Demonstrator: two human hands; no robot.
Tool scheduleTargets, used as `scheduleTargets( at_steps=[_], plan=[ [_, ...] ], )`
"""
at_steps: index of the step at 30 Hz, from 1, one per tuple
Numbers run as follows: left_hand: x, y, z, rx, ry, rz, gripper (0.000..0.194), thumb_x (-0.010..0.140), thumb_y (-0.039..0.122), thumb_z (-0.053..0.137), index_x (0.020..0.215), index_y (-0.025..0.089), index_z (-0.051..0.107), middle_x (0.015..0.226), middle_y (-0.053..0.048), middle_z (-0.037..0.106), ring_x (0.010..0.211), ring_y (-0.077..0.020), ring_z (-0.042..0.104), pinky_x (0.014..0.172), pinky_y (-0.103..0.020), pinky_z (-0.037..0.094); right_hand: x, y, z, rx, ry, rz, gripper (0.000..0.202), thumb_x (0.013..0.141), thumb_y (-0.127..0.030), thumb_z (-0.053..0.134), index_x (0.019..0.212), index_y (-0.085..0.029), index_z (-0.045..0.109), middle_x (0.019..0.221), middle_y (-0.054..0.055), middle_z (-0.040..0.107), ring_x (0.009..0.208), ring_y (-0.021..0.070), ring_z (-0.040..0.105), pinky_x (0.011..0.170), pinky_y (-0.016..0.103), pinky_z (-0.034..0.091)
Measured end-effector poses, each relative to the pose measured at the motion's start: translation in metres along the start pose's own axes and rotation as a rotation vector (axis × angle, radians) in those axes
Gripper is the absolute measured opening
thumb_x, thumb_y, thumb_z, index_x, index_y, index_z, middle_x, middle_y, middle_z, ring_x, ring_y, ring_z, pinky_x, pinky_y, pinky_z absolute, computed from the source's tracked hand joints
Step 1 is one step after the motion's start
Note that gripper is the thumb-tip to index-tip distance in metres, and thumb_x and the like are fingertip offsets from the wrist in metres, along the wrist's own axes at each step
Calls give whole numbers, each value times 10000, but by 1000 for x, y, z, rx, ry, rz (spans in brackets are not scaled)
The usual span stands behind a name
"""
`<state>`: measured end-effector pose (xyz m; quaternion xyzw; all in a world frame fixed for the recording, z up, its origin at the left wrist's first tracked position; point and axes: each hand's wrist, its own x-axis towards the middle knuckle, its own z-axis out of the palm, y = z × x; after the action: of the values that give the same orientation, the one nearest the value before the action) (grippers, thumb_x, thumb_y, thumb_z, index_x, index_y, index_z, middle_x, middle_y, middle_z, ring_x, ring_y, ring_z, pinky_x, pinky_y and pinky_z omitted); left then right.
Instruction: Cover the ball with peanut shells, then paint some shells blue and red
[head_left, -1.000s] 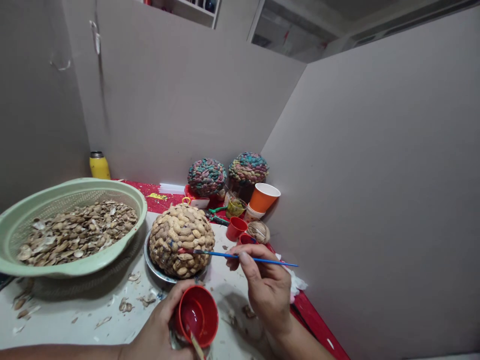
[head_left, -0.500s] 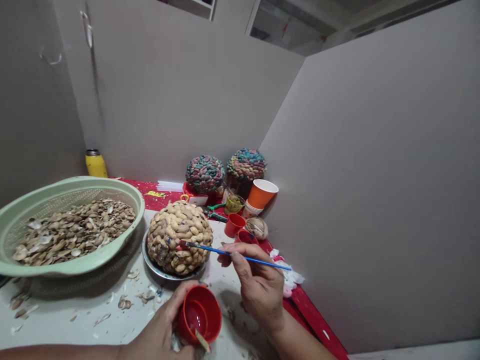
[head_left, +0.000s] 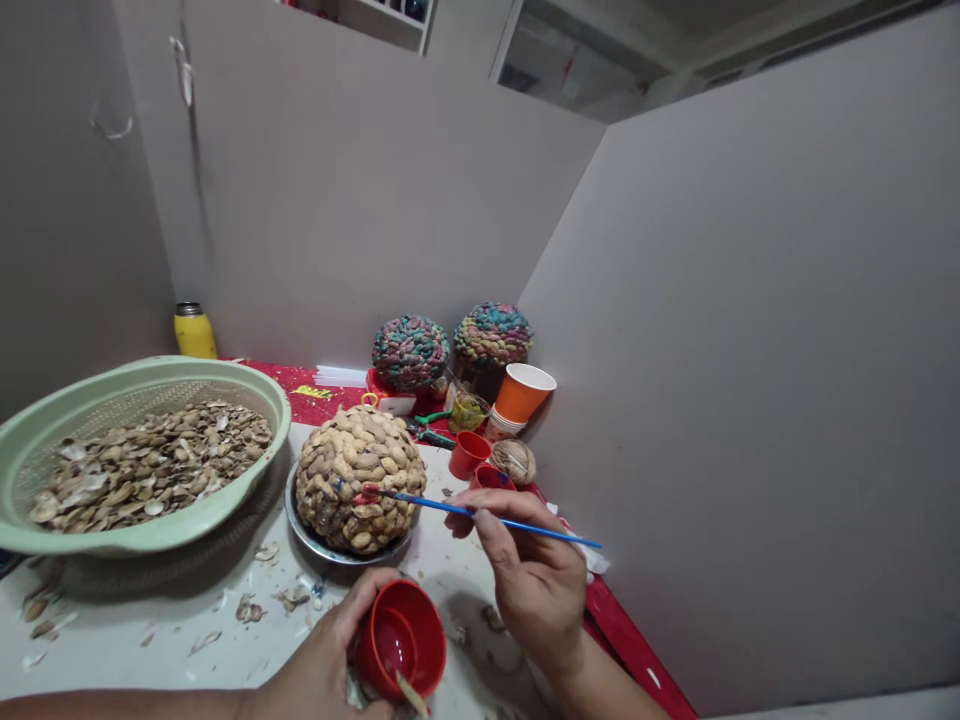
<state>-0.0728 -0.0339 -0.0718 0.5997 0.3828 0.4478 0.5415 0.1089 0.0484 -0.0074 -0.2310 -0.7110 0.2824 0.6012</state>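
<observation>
My left hand (head_left: pixel 330 650) is wrapped round a red cup (head_left: pixel 431 640) with red liquid inside and a wooden stick leaning over its rim. In my right hand (head_left: pixel 529 570) a blue paintbrush (head_left: pixel 480 512) is pinched between thumb and fingers. Its bristles touch the front right of a ball covered in peanuts (head_left: pixel 360 450), where a few shells show red and dark blue paint. The ball rests in a shallow metal bowl (head_left: pixel 322 545), just beyond the red cup.
At left stands a green colander (head_left: pixel 281 400) of shells, with a yellow bottle (head_left: pixel 195 332) behind. Two multicoloured balls (head_left: pixel 410 352) (head_left: pixel 493 334), an orange paper cup (head_left: pixel 517 400), small red cups (head_left: pixel 469 455) and twine (head_left: pixel 514 460) are at the back. Grey panels rise behind and at right.
My right hand has shifted slightly right and down with the brush. More red shows on the peanuts by the bristles. The camera view has tilted slightly.
</observation>
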Motion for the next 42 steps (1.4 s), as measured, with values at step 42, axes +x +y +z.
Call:
scheduleTargets(
  at_steps=[42],
  plan=[
    [4, 2, 0, -286, -108, -136, 599, 679, 163, 778, 1221, 215, 528, 1189, -70, 642, 1152, -269, 601, 1015, -406, 421, 8, -1, -21, -137, -219, -172, 306, 922, -53, 569, 1129, -258, 664, 1055, 74, 749, 967, 220, 709, 806, 373, 615]
  ],
)
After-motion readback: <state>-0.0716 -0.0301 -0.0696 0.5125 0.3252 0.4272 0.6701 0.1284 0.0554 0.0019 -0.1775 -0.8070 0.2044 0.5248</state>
